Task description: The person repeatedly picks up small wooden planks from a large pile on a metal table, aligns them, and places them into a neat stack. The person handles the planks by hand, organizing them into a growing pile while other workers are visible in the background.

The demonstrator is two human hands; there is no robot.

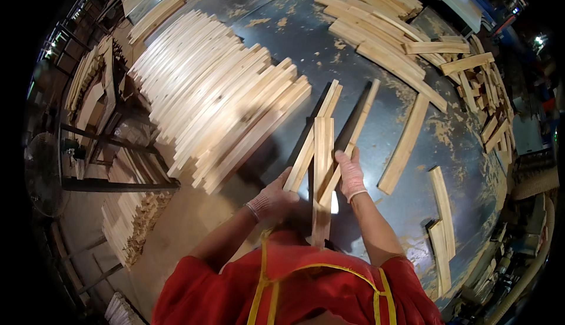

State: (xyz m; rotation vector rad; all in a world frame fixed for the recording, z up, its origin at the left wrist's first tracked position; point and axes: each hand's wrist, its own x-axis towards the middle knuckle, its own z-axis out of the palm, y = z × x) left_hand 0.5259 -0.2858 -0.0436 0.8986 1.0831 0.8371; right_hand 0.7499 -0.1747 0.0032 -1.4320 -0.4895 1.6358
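Note:
My left hand (273, 199), in a pale glove, is closed around the lower end of a wooden strip (303, 155) that slants up to the right. My right hand (351, 175), gloved too, grips another wooden strip (363, 113), thin side up and also tilted right. Between the two hands a third wooden strip (323, 154) points straight away from me. Its near end reaches my apron, and it overlaps the other two. Whether either hand also touches this middle strip cannot be made out.
A wide row of pale strips (206, 84) lies to the left on the dark, dusty tabletop (282, 42). Single strips (406, 142) and a pair (441, 231) lie right. Stacked boards (376, 31) and a jumbled heap of offcuts (485, 95) stand far right. A dark metal frame (118, 185) is at left.

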